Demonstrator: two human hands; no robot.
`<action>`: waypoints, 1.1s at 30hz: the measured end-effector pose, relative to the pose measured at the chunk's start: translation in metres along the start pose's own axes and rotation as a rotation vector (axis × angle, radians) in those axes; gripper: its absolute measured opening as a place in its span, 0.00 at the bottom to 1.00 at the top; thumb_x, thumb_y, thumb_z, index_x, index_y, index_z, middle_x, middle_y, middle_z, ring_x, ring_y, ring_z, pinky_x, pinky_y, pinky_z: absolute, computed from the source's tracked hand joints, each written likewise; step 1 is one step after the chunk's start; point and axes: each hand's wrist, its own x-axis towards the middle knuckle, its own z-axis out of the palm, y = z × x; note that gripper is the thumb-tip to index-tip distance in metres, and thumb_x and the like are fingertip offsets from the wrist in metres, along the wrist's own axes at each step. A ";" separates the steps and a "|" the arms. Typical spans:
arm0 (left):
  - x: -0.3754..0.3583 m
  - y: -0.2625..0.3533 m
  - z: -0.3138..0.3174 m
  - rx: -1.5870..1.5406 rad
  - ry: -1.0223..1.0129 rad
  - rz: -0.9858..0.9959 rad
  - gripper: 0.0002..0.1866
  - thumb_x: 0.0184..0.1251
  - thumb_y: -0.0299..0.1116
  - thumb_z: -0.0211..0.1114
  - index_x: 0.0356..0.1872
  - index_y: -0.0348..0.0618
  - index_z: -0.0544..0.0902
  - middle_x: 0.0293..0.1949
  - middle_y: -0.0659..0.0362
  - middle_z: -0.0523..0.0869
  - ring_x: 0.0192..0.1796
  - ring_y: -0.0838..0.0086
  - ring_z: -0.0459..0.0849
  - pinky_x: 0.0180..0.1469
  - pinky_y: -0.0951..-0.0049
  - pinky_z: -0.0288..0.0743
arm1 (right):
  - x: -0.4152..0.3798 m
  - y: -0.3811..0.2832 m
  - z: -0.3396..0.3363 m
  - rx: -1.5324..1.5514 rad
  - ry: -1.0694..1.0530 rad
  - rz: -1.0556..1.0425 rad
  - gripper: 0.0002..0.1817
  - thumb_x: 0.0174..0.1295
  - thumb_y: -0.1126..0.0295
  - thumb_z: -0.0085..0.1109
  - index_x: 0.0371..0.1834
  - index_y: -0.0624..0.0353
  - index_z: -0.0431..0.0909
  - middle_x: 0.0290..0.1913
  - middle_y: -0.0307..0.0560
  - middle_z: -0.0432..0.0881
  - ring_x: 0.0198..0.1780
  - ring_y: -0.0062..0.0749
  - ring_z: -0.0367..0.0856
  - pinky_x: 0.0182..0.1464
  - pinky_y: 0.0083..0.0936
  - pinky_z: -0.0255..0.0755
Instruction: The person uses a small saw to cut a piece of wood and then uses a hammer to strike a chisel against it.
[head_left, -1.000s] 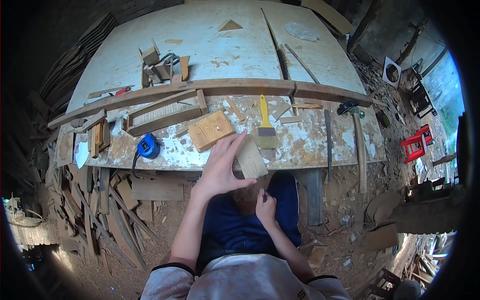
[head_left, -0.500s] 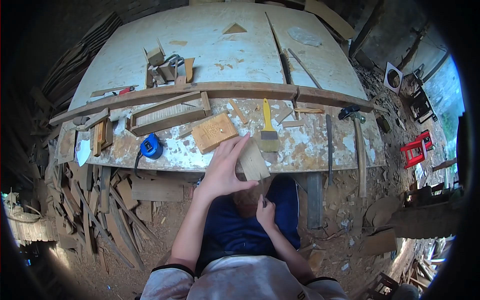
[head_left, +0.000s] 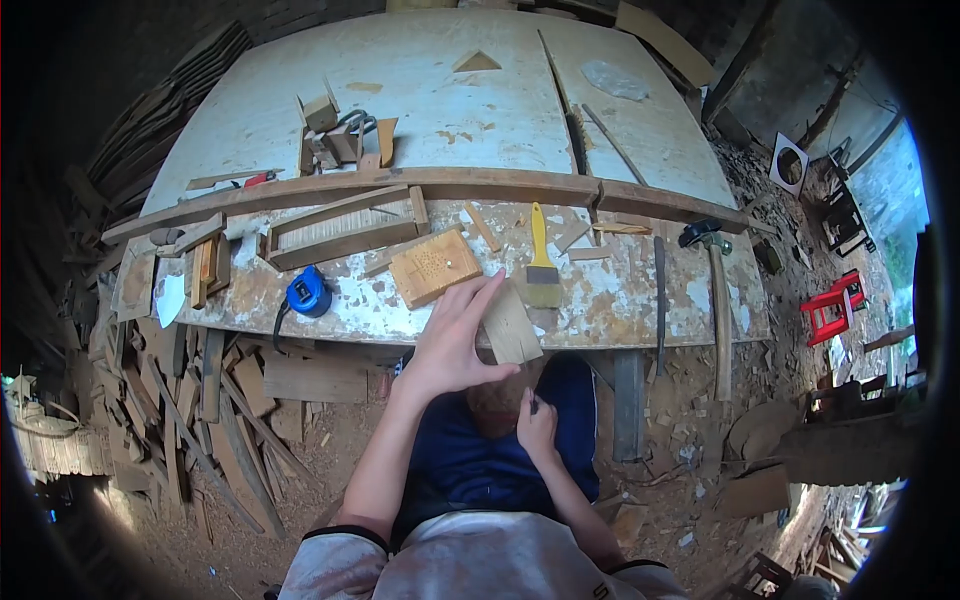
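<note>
My left hand (head_left: pixel 455 340) grips a small flat wooden board (head_left: pixel 511 326) along its left side, thumb at the lower corner and fingers at the top. The board reaches over the bench's front edge, above my lap. Just below it, my right hand (head_left: pixel 537 424) is closed round a thin, dark tool (head_left: pixel 533 405); its kind is hard to make out. A gap separates this tool from the board. A wooden block with small holes (head_left: pixel 434 268) lies beyond my left fingertips. To the board's right lies a flat brush with a yellow handle (head_left: pixel 539 235).
On the workbench (head_left: pixel 600 320) lie a blue tape measure (head_left: pixel 308 292), an open wooden frame box (head_left: pixel 345 228), a dark metal rod (head_left: pixel 659 300) and a hammer (head_left: pixel 719 290). A long wooden beam (head_left: pixel 480 183) crosses behind them. Scrap wood (head_left: pixel 220 420) is heaped below left.
The thin tool in my right hand has come away from the board's lower edge. My left hand keeps its grip on the board. The whole view has shifted slightly.
</note>
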 end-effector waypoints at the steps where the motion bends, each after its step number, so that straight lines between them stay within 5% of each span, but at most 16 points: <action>1: 0.000 0.000 0.000 0.000 -0.001 0.001 0.69 0.46 0.52 0.93 0.91 0.43 0.64 0.79 0.42 0.76 0.80 0.43 0.73 0.83 0.47 0.68 | -0.004 0.002 0.004 0.003 -0.011 -0.009 0.27 0.87 0.54 0.54 0.39 0.67 0.91 0.35 0.77 0.87 0.43 0.80 0.87 0.49 0.71 0.75; 5: 0.000 -0.001 0.000 0.005 0.014 0.014 0.69 0.46 0.51 0.93 0.91 0.44 0.65 0.79 0.42 0.75 0.80 0.43 0.74 0.83 0.47 0.68 | 0.006 -0.039 -0.026 0.084 -0.057 0.043 0.28 0.87 0.54 0.54 0.36 0.69 0.90 0.36 0.78 0.87 0.44 0.80 0.87 0.50 0.70 0.76; 9: 0.001 0.000 0.000 0.001 0.000 0.009 0.68 0.46 0.51 0.93 0.91 0.44 0.64 0.79 0.42 0.75 0.80 0.43 0.74 0.84 0.47 0.68 | -0.006 0.001 -0.001 0.088 -0.082 0.056 0.31 0.88 0.53 0.53 0.35 0.71 0.89 0.35 0.79 0.87 0.44 0.81 0.87 0.50 0.68 0.76; 28: 0.002 -0.002 -0.002 0.011 -0.004 0.020 0.69 0.45 0.49 0.94 0.91 0.43 0.64 0.79 0.42 0.75 0.80 0.43 0.73 0.84 0.49 0.67 | -0.009 -0.014 -0.011 0.062 -0.104 0.085 0.32 0.88 0.53 0.53 0.35 0.73 0.88 0.36 0.78 0.87 0.46 0.80 0.87 0.52 0.67 0.77; 33: 0.000 0.000 0.000 0.000 -0.008 0.009 0.69 0.45 0.49 0.94 0.91 0.44 0.64 0.79 0.43 0.75 0.80 0.44 0.73 0.84 0.48 0.66 | -0.008 -0.020 -0.011 0.078 -0.074 0.053 0.31 0.88 0.54 0.53 0.32 0.71 0.87 0.32 0.77 0.85 0.41 0.78 0.88 0.44 0.67 0.77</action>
